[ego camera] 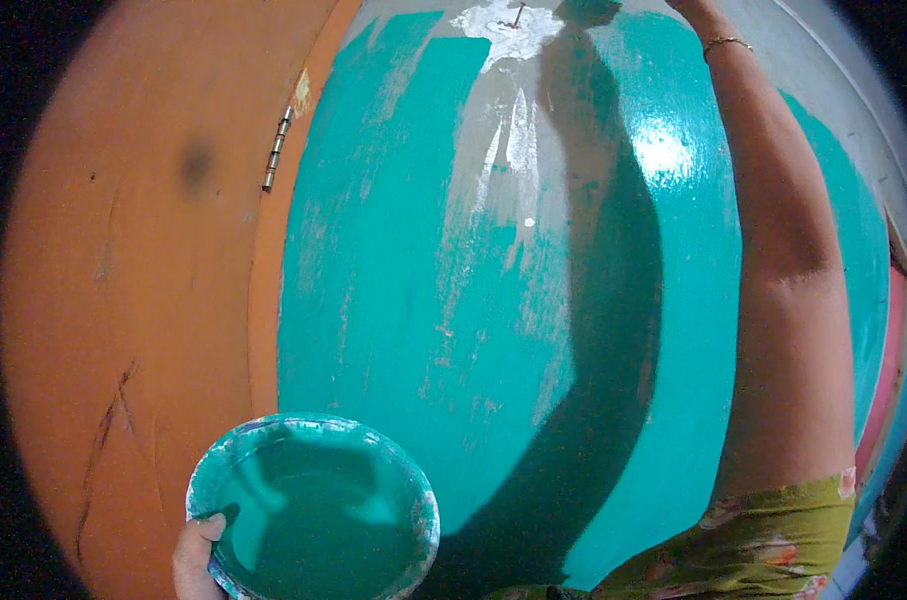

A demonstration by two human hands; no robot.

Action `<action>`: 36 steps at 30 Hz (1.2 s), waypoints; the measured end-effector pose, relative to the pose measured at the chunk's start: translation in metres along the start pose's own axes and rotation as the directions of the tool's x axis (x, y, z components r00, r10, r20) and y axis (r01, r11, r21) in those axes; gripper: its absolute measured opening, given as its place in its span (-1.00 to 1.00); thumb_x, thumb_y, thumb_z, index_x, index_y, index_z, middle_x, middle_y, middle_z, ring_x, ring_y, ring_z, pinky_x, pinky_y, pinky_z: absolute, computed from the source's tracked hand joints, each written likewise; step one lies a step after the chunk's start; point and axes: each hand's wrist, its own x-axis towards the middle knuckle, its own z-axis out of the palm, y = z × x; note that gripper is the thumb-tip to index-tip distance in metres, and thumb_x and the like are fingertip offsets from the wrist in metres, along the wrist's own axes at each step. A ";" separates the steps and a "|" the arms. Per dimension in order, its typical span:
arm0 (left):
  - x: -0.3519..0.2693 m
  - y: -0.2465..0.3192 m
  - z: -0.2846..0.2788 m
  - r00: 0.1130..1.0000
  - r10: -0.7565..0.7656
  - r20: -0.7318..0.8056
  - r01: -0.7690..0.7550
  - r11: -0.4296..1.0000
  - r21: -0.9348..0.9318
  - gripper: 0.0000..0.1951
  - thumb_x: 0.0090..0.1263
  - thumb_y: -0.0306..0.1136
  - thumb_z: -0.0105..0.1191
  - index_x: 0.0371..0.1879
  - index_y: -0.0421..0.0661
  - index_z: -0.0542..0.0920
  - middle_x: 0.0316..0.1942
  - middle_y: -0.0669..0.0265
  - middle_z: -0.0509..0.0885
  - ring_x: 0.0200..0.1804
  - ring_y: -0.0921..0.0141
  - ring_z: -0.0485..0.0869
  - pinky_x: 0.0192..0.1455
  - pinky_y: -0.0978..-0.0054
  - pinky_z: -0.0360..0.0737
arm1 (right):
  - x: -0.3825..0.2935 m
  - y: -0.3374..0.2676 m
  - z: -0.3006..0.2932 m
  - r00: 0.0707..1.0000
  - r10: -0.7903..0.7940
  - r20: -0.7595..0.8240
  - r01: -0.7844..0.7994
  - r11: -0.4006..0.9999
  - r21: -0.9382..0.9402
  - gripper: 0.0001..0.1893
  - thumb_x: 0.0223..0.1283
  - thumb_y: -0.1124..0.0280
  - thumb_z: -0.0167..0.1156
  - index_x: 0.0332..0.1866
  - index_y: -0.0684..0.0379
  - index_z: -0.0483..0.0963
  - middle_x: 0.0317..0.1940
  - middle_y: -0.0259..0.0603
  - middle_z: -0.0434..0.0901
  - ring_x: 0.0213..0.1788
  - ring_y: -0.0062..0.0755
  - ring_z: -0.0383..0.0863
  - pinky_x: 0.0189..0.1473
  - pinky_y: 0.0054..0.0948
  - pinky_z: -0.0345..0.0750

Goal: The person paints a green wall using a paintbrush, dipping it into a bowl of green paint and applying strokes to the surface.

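Observation:
My left hand [197,559] grips the left rim of a round basin [431,510], its thumb hooked over the edge. Green paint [333,517] fills the bottom of the basin, and paint smears coat the rim. My right forearm [776,157], with a thin bracelet [727,42] at the wrist, reaches up along the wall; the right hand itself is out of view past the top edge. Before me stands a wall [393,285] partly covered in wet-looking green paint. Grey streaks show through it, and bare grey surface remains visible near the top.
An orange door [161,262] with a metal hinge [277,150] borders the wall on the left. A nail [519,15] sticks out of a white plaster patch [491,30] at the top. At the far right runs a pink strip [885,375]. My arm casts a shadow across the wall.

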 end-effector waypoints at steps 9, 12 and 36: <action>-0.002 0.002 0.013 0.993 -0.102 0.055 0.106 0.992 -0.071 -0.56 0.22 -0.16 0.11 -0.01 -0.21 0.55 -0.12 0.13 0.67 -0.12 0.19 0.65 0.02 0.21 0.61 | -0.039 0.072 0.051 0.996 0.069 0.054 -0.070 0.998 0.011 -0.56 -0.06 0.19 0.49 -0.23 0.39 0.62 -0.36 -0.09 0.70 -0.28 -0.35 0.69 -0.17 -0.39 0.61; -0.001 0.010 0.017 0.993 -0.111 0.051 0.114 0.992 -0.062 -0.56 0.22 -0.16 0.11 0.00 -0.21 0.55 -0.11 0.12 0.67 -0.11 0.18 0.65 0.02 0.21 0.61 | -0.080 0.008 -0.006 0.950 0.115 0.291 -0.094 0.992 -0.084 -0.69 0.04 0.30 0.41 -0.29 0.38 0.61 -0.42 -0.13 0.68 -0.33 -0.35 0.67 -0.24 -0.38 0.61; -0.011 0.022 0.033 0.995 -0.070 -0.066 0.072 0.997 0.025 -0.57 0.21 -0.19 0.09 -0.02 -0.23 0.55 -0.12 0.12 0.66 -0.09 0.17 0.64 0.04 0.18 0.60 | -0.052 -0.004 -0.024 0.962 0.082 0.260 -0.024 0.976 -0.218 -0.78 0.03 0.33 0.26 -0.34 0.30 0.64 -0.44 -0.01 0.68 -0.40 -0.27 0.68 -0.26 -0.30 0.60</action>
